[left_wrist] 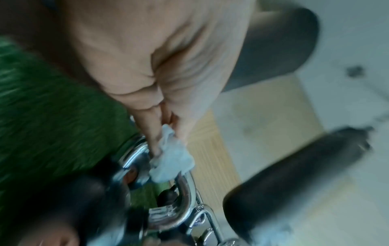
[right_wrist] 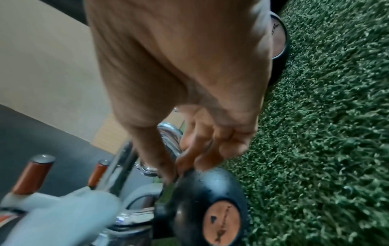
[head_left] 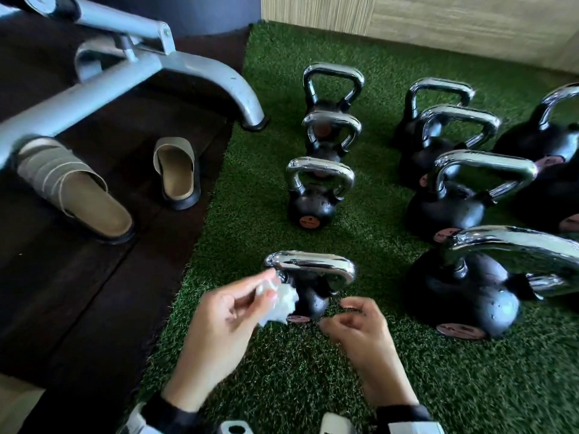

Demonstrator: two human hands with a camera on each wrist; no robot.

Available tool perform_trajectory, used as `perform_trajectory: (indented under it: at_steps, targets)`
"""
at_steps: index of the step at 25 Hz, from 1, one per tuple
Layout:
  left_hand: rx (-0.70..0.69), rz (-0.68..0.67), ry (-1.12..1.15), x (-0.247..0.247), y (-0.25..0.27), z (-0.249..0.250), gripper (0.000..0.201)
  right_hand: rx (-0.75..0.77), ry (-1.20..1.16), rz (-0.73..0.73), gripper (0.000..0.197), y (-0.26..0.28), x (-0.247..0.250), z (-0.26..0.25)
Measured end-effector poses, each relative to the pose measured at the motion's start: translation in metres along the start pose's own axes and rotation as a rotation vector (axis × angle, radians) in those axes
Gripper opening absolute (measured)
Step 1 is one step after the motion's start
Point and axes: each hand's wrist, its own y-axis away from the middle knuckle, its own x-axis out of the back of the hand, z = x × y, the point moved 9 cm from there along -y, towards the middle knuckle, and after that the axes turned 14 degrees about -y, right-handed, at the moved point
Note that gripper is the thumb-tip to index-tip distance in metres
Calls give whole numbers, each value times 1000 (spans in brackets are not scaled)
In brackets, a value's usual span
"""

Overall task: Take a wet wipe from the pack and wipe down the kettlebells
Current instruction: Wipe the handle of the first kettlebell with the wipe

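Kettlebells stand in rows on the green turf, black bodies with chrome handles, and the nearest small kettlebell sits just in front of the person's two hands. The left hand pinches a crumpled white wet wipe between thumb and fingertips, and the wipe sits against the left end of that kettlebell's chrome handle; the left wrist view shows the same bunched wipe pressed to the shiny metal below the fingers. The right hand hovers just to the right of the kettlebell's body with its fingers curled inward and nothing held in them; in the right wrist view the fingertips are close above the rounded black body, which carries small droplets and a round copper-coloured badge, though whether they touch it I cannot tell. Three more small kettlebells line up beyond, the nearest of them well apart from the hands, and larger ones stand to the right. A pair of sandals lies on the dark mat at left beside a grey metal machine leg.
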Motion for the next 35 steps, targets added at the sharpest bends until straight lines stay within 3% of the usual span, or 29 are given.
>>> perform_trajectory:
  at_steps: [2, 4, 7, 9, 13, 16, 17, 20, 25, 28, 30, 35]
  targets:
    - [-203, 236, -62, 20, -5, 37, 39, 55, 30, 138, 67, -15, 13, 2]
    - [-367, 334, -205, 12, -17, 64, 38, 113, 15, 144, 71, -30, -1, 7]
    - [-535, 258, -541, -30, -37, 74, 48, 174, -7, 139, 61, -45, -22, 20]
    - [-578, 213, -642, -44, -40, 64, 50, 188, -62, 127, 58, -47, -25, 27]
    - [-431, 314, -442, -16, -42, 38, 32, 226, -57, 141, 59, -50, -21, 31]
    - [-533, 266, -533, -28, -33, 45, 37, 259, -56, 148, 46, -52, -21, 31]
    - [-510, 280, -496, -26, -35, 41, 35, 257, -46, 150, 44, -52, -21, 31]
    - [-291, 412, -248, 0, -45, -4, 28, 254, -16, 148, 46, -53, -18, 30]
    - [-215, 414, 4, -8, -32, -34, 31, 237, -71, 125, 50, -54, -19, 30]
    - [-41, 327, 245, -28, -33, -62, 33, 224, -108, 105, 43, -55, -19, 28]
    - [47, 279, 247, -39, -32, -77, 35, 217, -109, 111, 41, -56, -17, 29]
    - [52, 340, 182, -39, -39, -75, 34, 249, -69, 198, 45, -51, -16, 28]
